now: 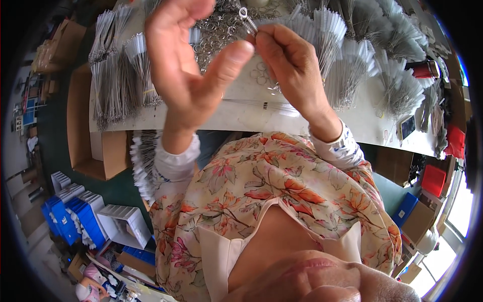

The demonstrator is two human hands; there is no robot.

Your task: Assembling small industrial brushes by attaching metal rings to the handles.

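Observation:
Over the table (241, 118), my right hand (294, 65) pinches a small metal piece (246, 20) between thumb and fingers. It looks like a coil of wire loops with a ring at its upper end; its lower part is hidden in my fingers. My left hand (188, 75) is raised beside it, thumb and fingers spread, holding nothing. Behind and between the hands lies a heap of metal rings (216, 38). A few loose rings (259, 75) rest below my right hand. Thin wire brushes (251, 102) lie across the tabletop near its front edge.
Bundles of wire brushes with white bristles stand at left (113, 75) and right (347, 70). A phone (406, 127) lies near the right edge. Cardboard boxes (83, 121) and blue bins (63, 219) stand left on the floor. Another person (93, 284) sits at lower left.

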